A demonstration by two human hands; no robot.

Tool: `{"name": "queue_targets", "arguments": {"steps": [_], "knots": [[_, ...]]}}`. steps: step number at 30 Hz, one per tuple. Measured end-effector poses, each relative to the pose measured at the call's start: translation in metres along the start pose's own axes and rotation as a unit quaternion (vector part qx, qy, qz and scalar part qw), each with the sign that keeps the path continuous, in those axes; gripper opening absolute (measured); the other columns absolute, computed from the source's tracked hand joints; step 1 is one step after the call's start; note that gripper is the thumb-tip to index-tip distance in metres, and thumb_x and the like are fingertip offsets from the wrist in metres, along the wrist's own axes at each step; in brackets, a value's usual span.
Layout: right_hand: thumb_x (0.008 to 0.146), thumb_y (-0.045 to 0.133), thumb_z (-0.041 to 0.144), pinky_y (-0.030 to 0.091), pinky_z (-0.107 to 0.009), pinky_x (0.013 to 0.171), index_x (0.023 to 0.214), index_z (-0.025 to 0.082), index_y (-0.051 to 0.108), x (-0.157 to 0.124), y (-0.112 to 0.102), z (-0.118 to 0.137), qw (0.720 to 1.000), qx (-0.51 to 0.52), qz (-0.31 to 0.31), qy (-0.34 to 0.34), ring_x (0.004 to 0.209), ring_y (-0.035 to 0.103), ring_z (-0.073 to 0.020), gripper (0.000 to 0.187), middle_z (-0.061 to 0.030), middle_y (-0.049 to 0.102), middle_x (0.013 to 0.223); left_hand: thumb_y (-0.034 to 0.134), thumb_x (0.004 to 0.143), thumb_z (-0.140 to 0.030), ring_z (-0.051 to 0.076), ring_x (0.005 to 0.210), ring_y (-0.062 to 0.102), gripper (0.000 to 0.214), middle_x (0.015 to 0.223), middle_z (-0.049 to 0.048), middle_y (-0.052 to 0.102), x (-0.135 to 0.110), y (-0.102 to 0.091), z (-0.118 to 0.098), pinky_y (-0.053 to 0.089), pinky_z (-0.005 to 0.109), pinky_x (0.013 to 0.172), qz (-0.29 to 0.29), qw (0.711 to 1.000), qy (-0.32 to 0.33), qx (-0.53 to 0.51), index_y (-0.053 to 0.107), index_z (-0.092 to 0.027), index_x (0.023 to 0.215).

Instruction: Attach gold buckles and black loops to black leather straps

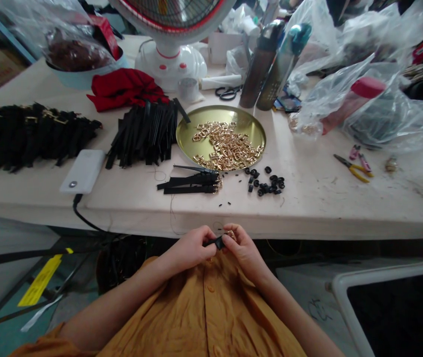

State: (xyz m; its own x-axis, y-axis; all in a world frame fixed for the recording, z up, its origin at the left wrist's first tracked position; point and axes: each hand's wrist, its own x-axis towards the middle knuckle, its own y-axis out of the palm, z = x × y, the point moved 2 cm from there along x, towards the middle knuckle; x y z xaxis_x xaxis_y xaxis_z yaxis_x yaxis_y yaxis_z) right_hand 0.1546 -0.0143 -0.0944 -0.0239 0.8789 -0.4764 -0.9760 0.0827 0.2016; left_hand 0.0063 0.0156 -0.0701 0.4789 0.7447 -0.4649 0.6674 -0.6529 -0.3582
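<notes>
Just below the table's front edge, my left hand point(195, 247) pinches a short black strap point(219, 242). My right hand point(243, 250) is closed at the strap's other end, where a small gold buckle point(230, 234) shows between the fingers. Beyond my hands, several black straps with gold buckles point(192, 188) lie on the table. A round gold tray point(187, 144) behind them bears a heap of loose gold buckles point(229, 146). To the right are small black rings point(267, 186), with a few tiny black bits nearby.
Left of the tray lie a pile of black straps point(142, 131), a white power bank point(84, 171) with a cable, and strap bundles point(29, 131). A fan point(170, 64), scissors point(227, 92) and two bottles point(258, 72) stand behind. Pliers point(354, 169) lie right.
</notes>
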Motion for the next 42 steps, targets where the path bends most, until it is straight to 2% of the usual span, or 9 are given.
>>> {"name": "queue_targets", "arguments": {"steps": [6,12,17,21,24,27,34,38,42], "knots": [[0.073,0.054,0.032,0.034,-0.022,0.051,0.082,0.02,0.047,0.0,-0.004,-0.01,0.988,-0.141,-0.037,-0.056,0.055,0.041,-0.0099,0.017,0.0042,0.044,0.065,0.048,0.072,-0.03,0.013,0.061,0.059,0.021,0.073,0.0001,0.064,-0.001,0.003,0.005,0.041,0.021,0.054,0.035,0.997,-0.033,-0.067,0.053,-0.016,0.087],[0.077,0.049,0.032,0.035,-0.023,0.053,0.078,0.02,0.045,-0.008,-0.002,-0.02,0.977,-0.199,-0.016,-0.081,0.057,0.042,-0.0111,0.012,0.0036,0.044,0.065,0.053,0.071,-0.033,0.015,0.063,0.06,0.026,0.072,0.0014,0.065,0.002,0.01,0.009,0.042,0.023,0.057,0.09,0.991,-0.04,-0.091,0.054,-0.015,0.089],[0.08,0.045,0.032,0.035,-0.023,0.053,0.08,0.02,0.044,-0.005,-0.005,-0.025,0.968,-0.232,-0.043,-0.089,0.055,0.043,-0.0117,0.012,0.0039,0.044,0.062,0.053,0.072,-0.029,0.013,0.066,0.061,0.02,0.07,0.0023,0.066,0.005,0.005,0.017,0.044,0.023,0.062,0.141,0.963,-0.101,-0.204,0.054,-0.013,0.084],[0.081,0.043,0.031,0.036,-0.024,0.055,0.08,0.02,0.045,-0.005,-0.006,-0.025,0.949,-0.282,-0.07,-0.126,0.059,0.045,-0.0128,0.011,0.0017,0.048,0.066,0.061,0.068,-0.03,0.011,0.06,0.061,0.022,0.069,0.0026,0.066,0.005,0.008,0.019,0.044,0.021,0.058,0.128,0.93,-0.159,-0.305,0.053,-0.013,0.079],[0.083,0.042,0.03,0.038,-0.024,0.057,0.08,0.02,0.046,-0.008,-0.005,-0.028,0.939,-0.312,-0.057,-0.132,0.06,0.047,-0.0133,0.012,0.0009,0.05,0.067,0.065,0.065,-0.033,0.011,0.057,0.061,0.027,0.068,0.0026,0.066,0.003,0.016,0.022,0.044,0.021,0.058,0.104,0.916,-0.178,-0.344,0.052,-0.013,0.077],[0.083,0.04,0.029,0.038,-0.024,0.057,0.078,0.02,0.046,-0.012,-0.003,-0.032,0.936,-0.321,-0.05,-0.131,0.06,0.048,-0.0134,0.012,0.0008,0.051,0.067,0.066,0.064,-0.036,0.011,0.057,0.061,0.029,0.067,0.0025,0.066,0.002,0.022,0.024,0.045,0.022,0.059,0.101,0.912,-0.182,-0.353,0.052,-0.013,0.076],[0.083,0.039,0.03,0.04,-0.024,0.056,0.078,0.02,0.046,-0.014,-0.003,-0.034,0.925,-0.339,-0.094,-0.145,0.059,0.05,-0.0139,0.013,-0.0002,0.052,0.066,0.066,0.064,-0.035,0.01,0.058,0.06,0.03,0.07,0.0038,0.067,-0.002,0.022,0.022,0.043,0.021,0.057,0.117,0.901,-0.18,-0.376,0.051,-0.013,0.077],[0.083,0.039,0.027,0.039,-0.025,0.056,0.08,0.02,0.046,-0.014,-0.004,-0.031,0.904,-0.39,-0.068,-0.164,0.06,0.052,-0.0145,0.011,-0.0011,0.055,0.067,0.064,0.067,-0.031,0.008,0.056,0.058,0.025,0.071,0.0041,0.066,-0.006,0.022,0.02,0.039,0.017,0.051,0.124,0.897,-0.162,-0.392,0.051,-0.012,0.078],[0.081,0.04,0.023,0.039,-0.025,0.056,0.08,0.02,0.046,-0.018,-0.007,-0.025,0.881,-0.43,-0.002,-0.196,0.059,0.052,-0.0142,0.007,-0.0011,0.055,0.066,0.062,0.069,-0.031,0.007,0.053,0.057,0.022,0.067,0.0022,0.065,-0.009,0.027,0.025,0.036,0.016,0.048,0.124,0.903,-0.162,-0.378,0.052,-0.012,0.075]]}}
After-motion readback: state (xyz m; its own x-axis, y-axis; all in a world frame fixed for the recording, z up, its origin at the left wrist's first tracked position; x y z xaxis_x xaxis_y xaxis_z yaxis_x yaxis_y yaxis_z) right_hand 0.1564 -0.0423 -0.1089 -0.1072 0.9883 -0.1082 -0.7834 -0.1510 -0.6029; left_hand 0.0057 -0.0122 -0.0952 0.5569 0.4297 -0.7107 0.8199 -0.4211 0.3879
